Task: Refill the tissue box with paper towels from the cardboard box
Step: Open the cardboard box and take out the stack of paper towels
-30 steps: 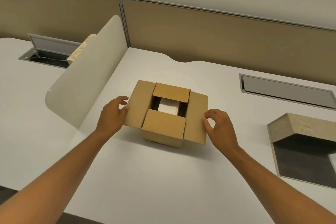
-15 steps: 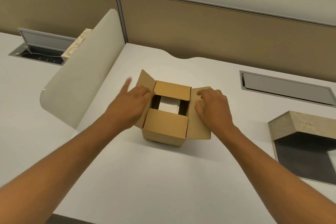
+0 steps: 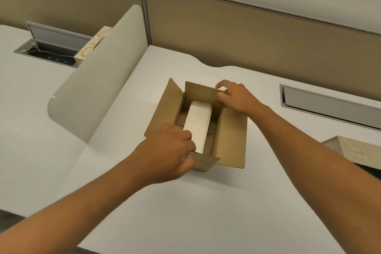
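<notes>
A brown cardboard box (image 3: 231,142) stands on the white desk with all its flaps folded back. Inside lies a white stack of paper towels (image 3: 199,123), running front to back. My left hand (image 3: 171,150) grips the near flap at the box's front edge, beside the stack's near end. My right hand (image 3: 237,97) pinches the far flap and holds it back. A beige marbled tissue box (image 3: 354,150) with a dark opening sits at the right edge, partly out of frame.
A curved white divider panel (image 3: 99,80) stands to the left of the box. Behind it sits a patterned tissue box (image 3: 92,46) by an open cable tray (image 3: 49,47). Another cable hatch (image 3: 329,103) lies at the right. Tan partition walls close off the back.
Both hands left the side flaps, which now lie spread. My left hand went to the near flap, my right to the far flap, and both are folded open, baring the towel stack.
</notes>
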{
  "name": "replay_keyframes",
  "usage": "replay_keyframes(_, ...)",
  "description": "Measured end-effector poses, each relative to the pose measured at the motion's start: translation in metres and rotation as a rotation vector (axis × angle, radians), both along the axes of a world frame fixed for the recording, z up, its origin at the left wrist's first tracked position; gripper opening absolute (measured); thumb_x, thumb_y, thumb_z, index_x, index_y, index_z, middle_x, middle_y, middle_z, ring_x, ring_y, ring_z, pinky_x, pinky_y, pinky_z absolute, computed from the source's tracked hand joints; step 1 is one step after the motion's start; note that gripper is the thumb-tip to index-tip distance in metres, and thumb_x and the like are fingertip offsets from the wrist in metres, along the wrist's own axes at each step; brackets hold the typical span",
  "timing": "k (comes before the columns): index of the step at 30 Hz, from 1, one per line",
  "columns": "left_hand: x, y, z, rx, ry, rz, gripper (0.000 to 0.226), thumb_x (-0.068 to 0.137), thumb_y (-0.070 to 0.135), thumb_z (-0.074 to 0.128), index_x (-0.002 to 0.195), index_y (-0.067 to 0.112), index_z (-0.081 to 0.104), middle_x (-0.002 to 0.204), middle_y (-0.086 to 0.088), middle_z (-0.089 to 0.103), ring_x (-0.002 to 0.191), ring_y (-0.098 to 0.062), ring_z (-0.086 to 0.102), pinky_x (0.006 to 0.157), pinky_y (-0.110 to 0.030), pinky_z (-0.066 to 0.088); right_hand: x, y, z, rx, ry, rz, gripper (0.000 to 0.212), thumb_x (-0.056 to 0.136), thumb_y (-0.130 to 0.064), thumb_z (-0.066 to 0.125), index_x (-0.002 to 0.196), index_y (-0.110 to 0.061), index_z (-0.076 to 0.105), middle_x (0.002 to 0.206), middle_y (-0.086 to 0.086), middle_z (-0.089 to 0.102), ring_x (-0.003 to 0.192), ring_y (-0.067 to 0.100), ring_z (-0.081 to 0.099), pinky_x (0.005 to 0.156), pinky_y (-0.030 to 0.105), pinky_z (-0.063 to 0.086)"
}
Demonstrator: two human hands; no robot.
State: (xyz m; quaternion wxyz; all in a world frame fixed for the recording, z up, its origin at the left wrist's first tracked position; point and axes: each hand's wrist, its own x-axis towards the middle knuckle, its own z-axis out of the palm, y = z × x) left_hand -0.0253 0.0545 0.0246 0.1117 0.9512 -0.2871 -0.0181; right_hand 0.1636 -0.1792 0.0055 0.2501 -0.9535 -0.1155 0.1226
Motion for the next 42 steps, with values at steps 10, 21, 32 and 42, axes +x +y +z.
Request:
replay_keyframes(10,-0.065,0.004,-0.068,0.070,-0.120,-0.031,0.014,0.084,0.018,0.080,0.072,0.018,0.073,0.111,-0.003,0.074,0.085,-0.022,0.069,0.062,-0.033,0.055,0.019,0.016,-0.028,-0.067,-0.129,-0.393,0.057,0.093,-0.043,0.071,0.135,-0.013,0.048,0.122,0.012,0.069,0.114,0.037,0.065,0.100,0.050,0.049)
replay_keyframes(21,-0.050,0.005,-0.075,-0.006,-0.196,0.003,0.017,0.084,0.019,0.087,0.094,0.020,0.073,0.118,-0.004,0.072,0.104,-0.026,0.069,0.078,-0.036,0.055,-0.015,0.039,-0.013,-0.107,-0.434,-0.176,0.020,0.092,-0.022,0.062,0.109,-0.010,0.061,0.111,0.010,0.060,0.102,0.031,0.058,0.089,0.046,0.052)
replay_keyframes(32,-0.056,0.002,-0.086,-0.120,-0.138,0.227,0.042,0.092,0.041,0.079,0.121,0.013,0.066,0.134,-0.012,0.067,0.119,-0.033,0.070,0.107,-0.043,0.056,-0.092,0.104,-0.053,0.511,0.459,-0.726,0.098,0.089,-0.038,0.075,0.158,-0.007,0.013,0.159,0.012,0.032,0.122,0.026,0.046,0.088,0.036,0.041)
replay_keyframes(42,-0.056,0.004,-0.092,-0.140,-0.207,0.227,0.047,0.090,0.044,0.080,0.122,0.012,0.066,0.125,-0.006,0.067,0.115,-0.027,0.067,0.107,-0.037,0.055,-0.087,0.092,-0.052,0.607,0.720,-0.764,0.038,0.096,-0.013,0.072,0.129,-0.001,0.059,0.120,0.016,0.064,0.092,0.030,0.064,0.076,0.036,0.053)
